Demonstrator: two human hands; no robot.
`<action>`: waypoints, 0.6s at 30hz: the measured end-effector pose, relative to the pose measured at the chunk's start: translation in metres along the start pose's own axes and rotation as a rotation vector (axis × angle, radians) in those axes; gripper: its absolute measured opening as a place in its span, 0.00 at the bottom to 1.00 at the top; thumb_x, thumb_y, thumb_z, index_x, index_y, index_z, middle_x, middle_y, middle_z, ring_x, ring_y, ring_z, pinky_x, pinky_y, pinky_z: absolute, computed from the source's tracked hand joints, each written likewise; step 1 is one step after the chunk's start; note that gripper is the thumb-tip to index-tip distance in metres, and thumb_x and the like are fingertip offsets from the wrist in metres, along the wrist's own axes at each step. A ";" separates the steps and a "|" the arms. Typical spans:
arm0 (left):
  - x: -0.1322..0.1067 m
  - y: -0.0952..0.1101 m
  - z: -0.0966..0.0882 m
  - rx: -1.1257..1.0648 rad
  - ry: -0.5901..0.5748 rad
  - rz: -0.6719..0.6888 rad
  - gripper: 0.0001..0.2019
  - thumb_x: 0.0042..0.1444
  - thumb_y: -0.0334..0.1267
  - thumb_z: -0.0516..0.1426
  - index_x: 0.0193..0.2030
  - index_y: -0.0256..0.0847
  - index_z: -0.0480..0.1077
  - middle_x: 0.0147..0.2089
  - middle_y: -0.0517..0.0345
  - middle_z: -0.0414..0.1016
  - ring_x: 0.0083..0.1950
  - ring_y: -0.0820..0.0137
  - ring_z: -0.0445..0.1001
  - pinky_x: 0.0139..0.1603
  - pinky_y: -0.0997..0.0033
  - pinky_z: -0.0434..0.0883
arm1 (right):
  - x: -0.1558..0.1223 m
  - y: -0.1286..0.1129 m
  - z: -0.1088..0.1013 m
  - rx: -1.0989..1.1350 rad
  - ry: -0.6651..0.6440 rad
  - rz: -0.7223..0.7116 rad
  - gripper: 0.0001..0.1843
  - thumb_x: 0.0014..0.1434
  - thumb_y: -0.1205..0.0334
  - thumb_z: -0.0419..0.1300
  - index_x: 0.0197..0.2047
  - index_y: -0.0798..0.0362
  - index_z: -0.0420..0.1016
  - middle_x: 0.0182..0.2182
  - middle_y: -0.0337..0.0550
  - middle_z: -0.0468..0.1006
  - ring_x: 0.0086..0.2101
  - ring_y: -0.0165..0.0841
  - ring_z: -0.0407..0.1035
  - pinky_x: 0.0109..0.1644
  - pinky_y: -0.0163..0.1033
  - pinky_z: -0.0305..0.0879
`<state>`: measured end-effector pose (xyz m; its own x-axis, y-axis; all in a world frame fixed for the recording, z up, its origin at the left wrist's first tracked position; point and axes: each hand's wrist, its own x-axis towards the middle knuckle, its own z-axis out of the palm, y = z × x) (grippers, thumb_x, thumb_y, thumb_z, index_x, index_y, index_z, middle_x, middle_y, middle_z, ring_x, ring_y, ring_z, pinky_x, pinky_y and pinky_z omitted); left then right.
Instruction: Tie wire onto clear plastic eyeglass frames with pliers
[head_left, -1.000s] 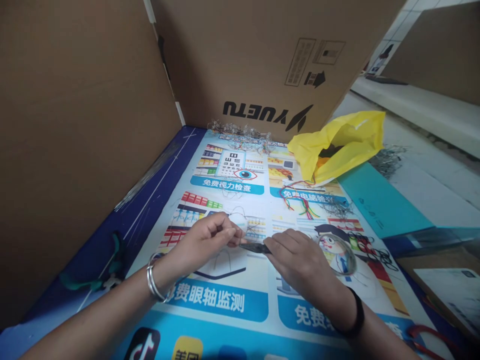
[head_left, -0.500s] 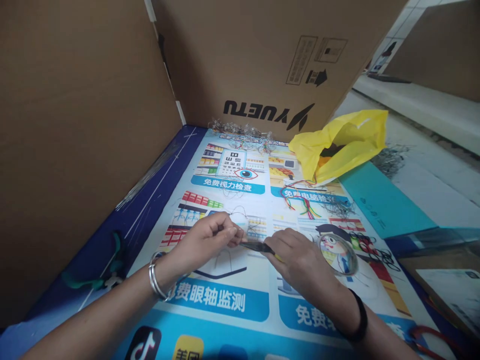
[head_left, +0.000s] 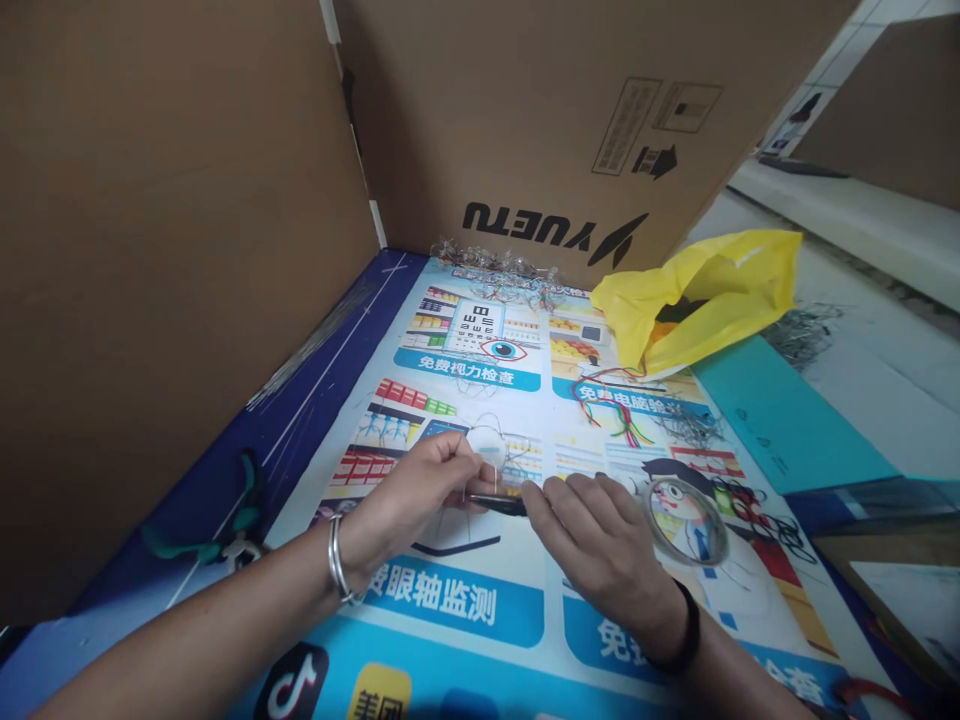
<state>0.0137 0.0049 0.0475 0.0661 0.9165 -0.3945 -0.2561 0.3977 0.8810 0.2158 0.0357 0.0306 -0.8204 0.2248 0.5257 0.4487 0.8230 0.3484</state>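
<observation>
My left hand [head_left: 416, 495] is closed in a pinch on a thin wire piece with a clear lens [head_left: 489, 447] just above the fingertips. My right hand [head_left: 600, 540] is closed round small dark pliers [head_left: 499, 503], whose tip meets the wire at my left fingertips. Both hands hover low over a printed poster [head_left: 465, 600] covering the table. A silver bangle sits on my left wrist, a black band on my right.
Green-handled pliers [head_left: 225, 540] lie at the left on the blue mat. A clear round lens [head_left: 688, 520] lies right of my right hand. Coloured wires [head_left: 611, 410], a yellow bag [head_left: 705, 295], a teal box [head_left: 780, 420] and cardboard walls [head_left: 187, 220] surround the area.
The view shifted slightly, so everything sits a little further right. My hands drew closer together, and the pliers' tip now sits lower at my left fingertips.
</observation>
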 end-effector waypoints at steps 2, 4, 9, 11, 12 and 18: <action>-0.002 0.001 0.003 0.009 0.005 -0.020 0.11 0.54 0.38 0.56 0.25 0.38 0.60 0.34 0.56 0.74 0.34 0.73 0.73 0.33 0.74 0.68 | 0.001 -0.001 0.001 -0.005 0.029 -0.002 0.10 0.58 0.70 0.55 0.43 0.56 0.72 0.35 0.45 0.75 0.38 0.36 0.65 0.42 0.44 0.57; -0.003 0.002 0.005 0.013 0.013 -0.043 0.10 0.54 0.38 0.56 0.26 0.38 0.61 0.33 0.57 0.73 0.34 0.73 0.72 0.35 0.72 0.69 | 0.000 -0.001 0.002 -0.004 0.051 -0.005 0.10 0.58 0.70 0.55 0.43 0.56 0.72 0.35 0.45 0.75 0.38 0.37 0.65 0.42 0.44 0.57; -0.003 -0.003 0.002 0.000 -0.005 -0.039 0.08 0.55 0.39 0.55 0.29 0.38 0.62 0.35 0.56 0.74 0.36 0.71 0.73 0.36 0.70 0.69 | -0.001 -0.002 0.002 0.000 0.046 -0.019 0.11 0.58 0.71 0.55 0.44 0.57 0.73 0.35 0.45 0.75 0.38 0.38 0.65 0.43 0.45 0.57; -0.002 -0.005 0.001 -0.010 -0.015 -0.038 0.08 0.55 0.39 0.55 0.29 0.38 0.62 0.35 0.56 0.75 0.37 0.70 0.74 0.37 0.69 0.69 | 0.000 -0.001 0.001 0.005 0.046 -0.026 0.11 0.58 0.71 0.55 0.44 0.58 0.73 0.35 0.46 0.75 0.38 0.38 0.64 0.42 0.45 0.57; -0.001 -0.005 0.001 -0.015 -0.016 -0.041 0.08 0.55 0.39 0.55 0.29 0.38 0.62 0.35 0.56 0.75 0.37 0.70 0.74 0.37 0.69 0.69 | 0.000 -0.001 0.002 0.006 0.046 -0.031 0.11 0.58 0.71 0.55 0.44 0.58 0.73 0.35 0.46 0.75 0.38 0.38 0.64 0.42 0.45 0.58; 0.000 -0.004 0.002 -0.018 -0.013 -0.049 0.09 0.55 0.38 0.56 0.28 0.38 0.62 0.34 0.57 0.74 0.36 0.71 0.74 0.37 0.69 0.69 | 0.000 -0.001 0.003 0.018 0.026 -0.037 0.11 0.58 0.70 0.55 0.44 0.58 0.73 0.35 0.46 0.75 0.37 0.38 0.64 0.41 0.45 0.57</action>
<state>0.0165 0.0030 0.0443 0.0911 0.8964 -0.4338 -0.2698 0.4415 0.8557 0.2140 0.0363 0.0280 -0.8268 0.1811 0.5326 0.4120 0.8395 0.3542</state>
